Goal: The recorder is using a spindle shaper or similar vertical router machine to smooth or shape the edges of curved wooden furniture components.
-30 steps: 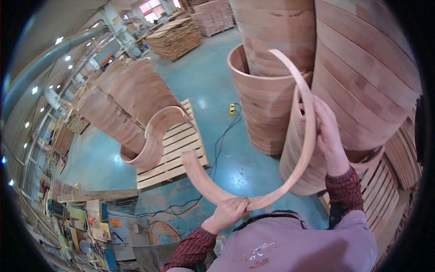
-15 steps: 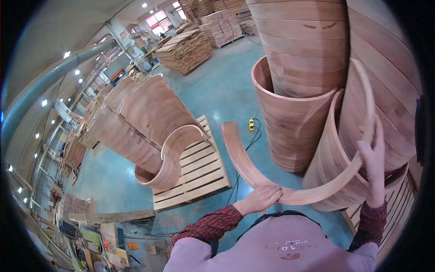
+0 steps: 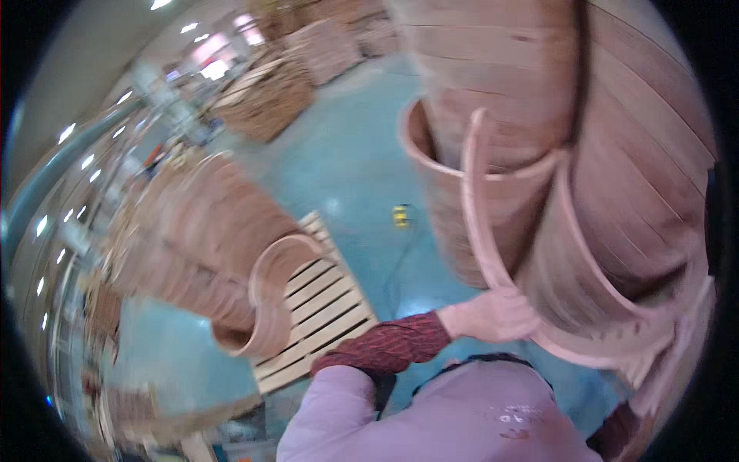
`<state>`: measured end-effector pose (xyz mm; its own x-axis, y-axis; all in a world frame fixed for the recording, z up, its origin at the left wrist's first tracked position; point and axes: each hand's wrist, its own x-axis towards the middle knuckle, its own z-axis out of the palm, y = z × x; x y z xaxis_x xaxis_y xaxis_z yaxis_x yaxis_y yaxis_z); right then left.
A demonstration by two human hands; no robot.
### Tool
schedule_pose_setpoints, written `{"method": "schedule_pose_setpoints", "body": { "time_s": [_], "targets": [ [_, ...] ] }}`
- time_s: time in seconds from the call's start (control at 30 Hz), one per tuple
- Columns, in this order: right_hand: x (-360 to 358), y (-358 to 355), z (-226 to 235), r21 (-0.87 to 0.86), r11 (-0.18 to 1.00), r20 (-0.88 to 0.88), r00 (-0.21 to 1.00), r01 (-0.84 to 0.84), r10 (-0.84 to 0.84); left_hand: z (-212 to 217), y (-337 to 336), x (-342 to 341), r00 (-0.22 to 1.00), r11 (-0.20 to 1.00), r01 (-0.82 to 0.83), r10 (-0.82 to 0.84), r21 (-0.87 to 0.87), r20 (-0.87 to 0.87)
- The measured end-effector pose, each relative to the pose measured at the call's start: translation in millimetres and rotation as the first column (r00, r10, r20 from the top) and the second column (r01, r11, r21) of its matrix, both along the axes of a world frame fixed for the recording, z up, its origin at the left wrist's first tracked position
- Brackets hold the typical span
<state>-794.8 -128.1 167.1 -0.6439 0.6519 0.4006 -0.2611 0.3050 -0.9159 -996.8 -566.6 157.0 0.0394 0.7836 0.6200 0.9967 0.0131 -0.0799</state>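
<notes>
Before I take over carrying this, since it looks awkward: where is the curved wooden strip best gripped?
Probably at two spread points along the curved wooden strip, as it is a long thin open arc that would swing from one grip. The left hand wraps the low bend from the near side. The right hand seems to hold the far sweep, though blur hides its fingers. Come from the body side, since stacked bent panels crowd behind.

A curved wooden strip (image 3: 481, 223) is held by the left hand (image 3: 493, 314), which is closed around its lower bend. The right hand (image 3: 668, 362) is blurred at the strip's other end, and its grip cannot be judged. Stacks of bent panels (image 3: 616, 154) are seen just behind the strip. A pallet (image 3: 323, 308) lies on the blue floor (image 3: 346, 169), with another bent panel (image 3: 269, 300) resting on it.
</notes>
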Motion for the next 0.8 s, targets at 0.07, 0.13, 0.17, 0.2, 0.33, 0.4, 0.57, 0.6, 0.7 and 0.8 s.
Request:
{"method": "schedule_pose_setpoints", "body": {
  "time_s": [0.07, 0.13, 0.17, 0.2, 0.33, 0.4, 0.57, 0.6, 0.7, 0.8],
  "targets": [
    [2.6, -20.3, -4.5, 0.205, 0.979, -0.005, 1.000, 0.017, -0.017, -0.8, 28.8, -16.4, 0.996, 0.998, 0.068, -0.067, -0.004, 0.062],
    [-9.7, 21.8, -7.0, 0.000, 0.999, 0.066, 0.997, 0.033, -0.033, -2.8, 55.8, -35.1, 0.993, 0.995, 0.098, -0.099, 0.019, 0.070],
    [-14.4, 33.9, -8.2, -0.116, 0.984, 0.140, 0.983, 0.134, -0.117, 4.4, 72.8, -42.7, 0.993, 0.995, 0.091, -0.088, -0.031, 0.078],
    [-19.8, 46.4, -9.2, -0.228, 0.946, 0.209, 0.961, 0.229, -0.182, 8.4, 84.5, -48.7, 0.992, 0.994, 0.100, -0.097, -0.040, 0.082],
    [-40.3, 70.2, -11.1, -0.258, 0.944, 0.195, 0.968, 0.206, -0.158, 21.7, 133.2, -69.7, 0.989, 0.977, 0.062, -0.033, -0.203, 0.143],
    [-41.0, 87.8, -11.9, -0.211, 0.955, 0.207, 0.964, 0.211, -0.167, 24.6, 157.9, -78.7, 0.983, 0.974, 0.077, -0.038, -0.211, 0.182],
    [-50.3, 98.7, -1.1, -0.213, 0.947, 0.160, 0.965, 0.238, -0.207, 36.4, 187.1, -91.7, 0.977, 0.980, 0.095, -0.058, -0.176, 0.207],
    [-53.4, 101.1, 2.5, -0.224, 0.947, 0.178, 0.965, 0.232, -0.194, 36.5, 191.5, -92.4, 0.974, 0.980, 0.096, -0.056, -0.175, 0.219],
    [-60.8, 111.6, 12.7, -0.232, 0.949, 0.231, 0.960, 0.212, -0.157, 33.5, 204.8, -93.4, 0.974, 0.982, 0.085, -0.047, -0.167, 0.222],
    [-69.5, 135.5, -7.4, -0.246, 0.949, 0.256, 0.957, 0.199, -0.135, 36.9, 218.9, -91.1, 0.969, 0.987, 0.094, -0.060, -0.134, 0.238]
  ]
}}
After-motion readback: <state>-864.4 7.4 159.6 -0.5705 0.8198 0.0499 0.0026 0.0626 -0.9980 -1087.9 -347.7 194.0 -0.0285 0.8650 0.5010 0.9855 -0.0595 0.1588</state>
